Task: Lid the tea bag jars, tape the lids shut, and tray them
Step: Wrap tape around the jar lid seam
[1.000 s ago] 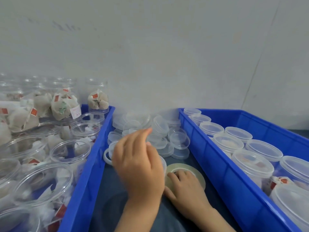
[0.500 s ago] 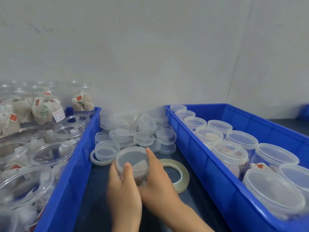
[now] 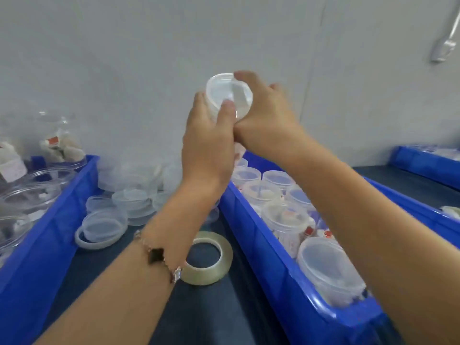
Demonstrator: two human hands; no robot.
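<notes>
lidded jar (image 3: pixel 227 95): both hands' fingers (image 3: pixel 225 108) gripping | right tray (image 3: pixel 273 265): lidded jars (image 3: pixel 323 265)

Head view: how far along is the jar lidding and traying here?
Done: lidded jars fill the right blue tray. In hand: both hands, left and right, hold one lidded jar raised. Left: open jars in the left tray; the tape roll lies idle.
</notes>
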